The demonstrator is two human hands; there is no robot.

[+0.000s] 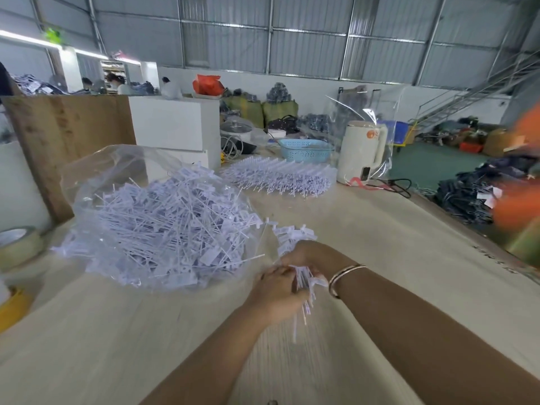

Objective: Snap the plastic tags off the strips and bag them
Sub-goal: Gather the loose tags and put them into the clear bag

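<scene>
Both hands meet low centre over the tabletop. Left hand has its fingers curled around the thin stems of a bundle of white plastic tags; the stems hang down below the fist. Right hand grips the same bundle from the far side, fingers closed on the tag heads, which fan out above and beyond it. Two bangles sit on the right wrist.

Just left of the hands: clear plastic bag, mouth open, heaped with loose snapped tags. A few tags spill out at the bag edge nearest the hands.

Left edge: tape roll flat on the tabletop, a yellow roll nearer the camera, partly cut off.

Right edge of the tabletop: dark printed characters, too blurred to read.

Further back, centre: stack of uncut tag strips lying flat, well apart from the bag. Behind it a blue perforated basket and a cream electric kettle with a round orange logo, text not legible; clear film wraps around the kettle.

Far background: white cabinet, bundled sacks, people at another bench, corrugated wall.
</scene>
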